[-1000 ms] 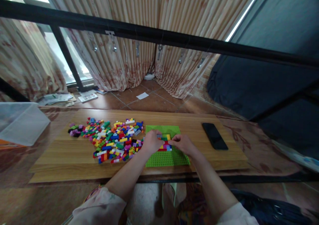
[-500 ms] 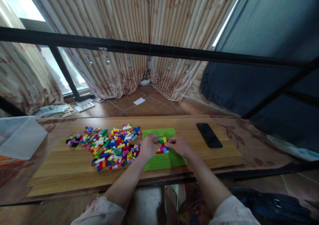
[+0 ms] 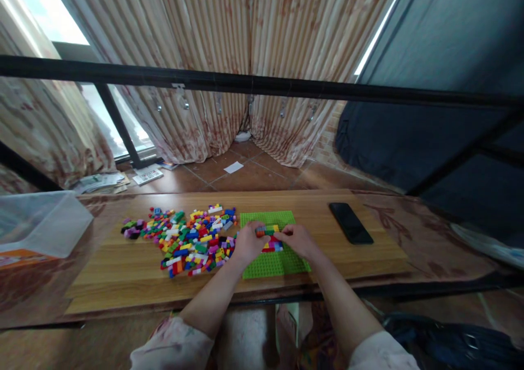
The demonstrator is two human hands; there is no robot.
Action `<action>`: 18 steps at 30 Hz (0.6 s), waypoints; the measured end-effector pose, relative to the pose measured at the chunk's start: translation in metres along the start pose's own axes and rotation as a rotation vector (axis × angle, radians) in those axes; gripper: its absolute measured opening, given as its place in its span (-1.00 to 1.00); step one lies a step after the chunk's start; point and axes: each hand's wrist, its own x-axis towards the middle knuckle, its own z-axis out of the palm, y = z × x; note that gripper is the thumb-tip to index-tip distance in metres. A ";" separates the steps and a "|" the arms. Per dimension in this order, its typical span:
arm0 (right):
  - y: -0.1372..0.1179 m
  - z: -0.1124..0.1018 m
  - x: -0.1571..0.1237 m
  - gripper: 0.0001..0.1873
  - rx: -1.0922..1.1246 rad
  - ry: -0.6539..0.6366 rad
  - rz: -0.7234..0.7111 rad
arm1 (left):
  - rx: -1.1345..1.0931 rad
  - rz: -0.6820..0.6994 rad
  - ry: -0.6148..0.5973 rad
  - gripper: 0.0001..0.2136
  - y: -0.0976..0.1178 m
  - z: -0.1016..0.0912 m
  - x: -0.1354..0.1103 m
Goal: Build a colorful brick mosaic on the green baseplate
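Observation:
A green studded baseplate (image 3: 262,269) lies on the wooden tabletop, with a small patch of joined building bricks (image 3: 274,246) in red, yellow, pink and lilac at its middle. My left hand (image 3: 249,244) reaches over the left side of the plate, its fingers closed on the left part of the bricks, near an orange and grey end. From the other side my right hand (image 3: 301,241) pinches at the right edge of the bricks, close to the red ones. Green and yellow bricks show between the hands. My fingers partly cover the bricks, so the exact pieces gripped are hard to see.
Loose bricks (image 3: 200,244) in many colours spread left of the baseplate. A black phone (image 3: 351,224) lies to the right. At the far left stands a translucent plastic bin (image 3: 45,222). A black metal rail (image 3: 221,82) crosses beyond the table, before striped curtains (image 3: 204,31).
The view has shifted slightly, so the table and things on it sit further right. Both hands stay at the bricks, with only small finger movements.

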 end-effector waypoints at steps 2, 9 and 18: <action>0.002 -0.001 0.002 -0.60 0.007 0.013 0.027 | -0.017 0.048 -0.008 -0.66 -0.001 0.000 -0.002; -0.006 -0.012 0.011 -0.50 -0.006 0.227 0.132 | -0.060 0.092 0.046 -0.66 -0.002 -0.014 -0.008; -0.066 0.015 -0.007 -0.64 -0.092 0.210 -0.260 | -0.309 -0.011 0.313 -0.73 -0.018 -0.073 0.007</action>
